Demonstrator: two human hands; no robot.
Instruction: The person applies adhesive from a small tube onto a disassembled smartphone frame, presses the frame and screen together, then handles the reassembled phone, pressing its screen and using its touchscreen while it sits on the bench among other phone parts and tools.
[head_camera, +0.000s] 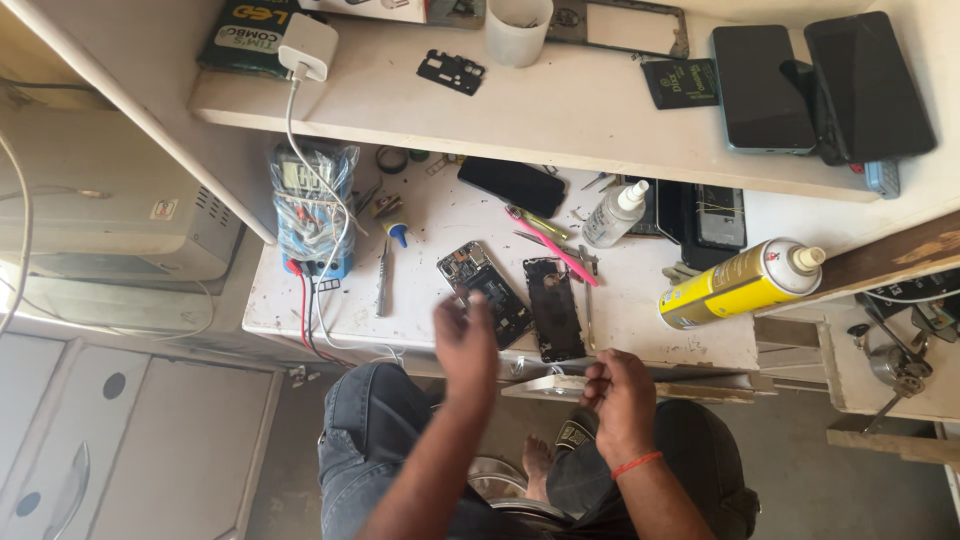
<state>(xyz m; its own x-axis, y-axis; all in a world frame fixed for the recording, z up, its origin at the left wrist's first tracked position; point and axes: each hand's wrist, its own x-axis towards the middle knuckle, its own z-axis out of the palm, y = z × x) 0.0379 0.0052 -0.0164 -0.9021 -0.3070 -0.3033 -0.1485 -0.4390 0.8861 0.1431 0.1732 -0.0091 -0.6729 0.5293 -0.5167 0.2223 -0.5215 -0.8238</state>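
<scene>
Opened phone lies on the white bench. Left hand, blurred, hovers at its near end, grip unclear. Right hand, fingers curled, possibly pinches something small below the bench edge.

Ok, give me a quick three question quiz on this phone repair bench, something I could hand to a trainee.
1. True or false: the left hand is over the opened phone.
2. Which lies on its side at the bench's right edge? A) white squeeze bottle B) yellow spray can C) white cup
3. What colour is the band on the right hand's wrist?

Key: 1 true. 2 B. 3 red-orange.
</scene>
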